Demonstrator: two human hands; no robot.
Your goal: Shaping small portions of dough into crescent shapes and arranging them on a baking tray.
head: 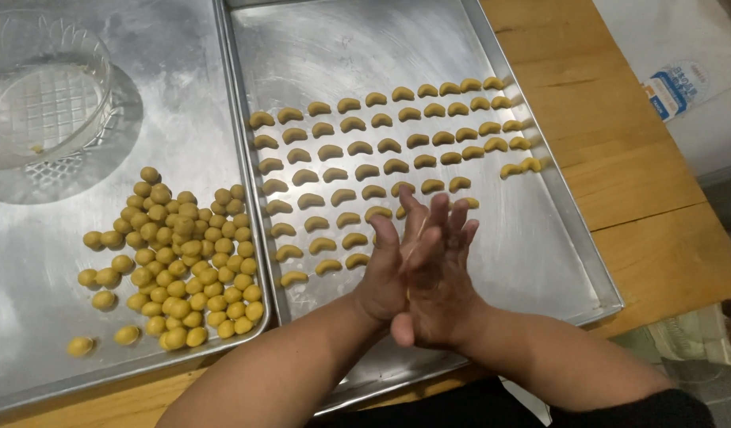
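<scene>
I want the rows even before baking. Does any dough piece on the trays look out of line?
Mostly neat. On the right metal tray, two yellow crescent pieces at the right end sit apart from their row; left tray's dough balls lie loosely heaped.

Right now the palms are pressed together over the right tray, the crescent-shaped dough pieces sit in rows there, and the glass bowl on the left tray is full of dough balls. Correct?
Not quite. The head view shows the glass bowl almost empty; the dough balls lie heaped on the left tray itself. The rest holds.

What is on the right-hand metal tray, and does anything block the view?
Rows of small yellow crescent dough pieces lie on the right tray. The pressed-together left hand and right hand cover part of the near rows.
</scene>
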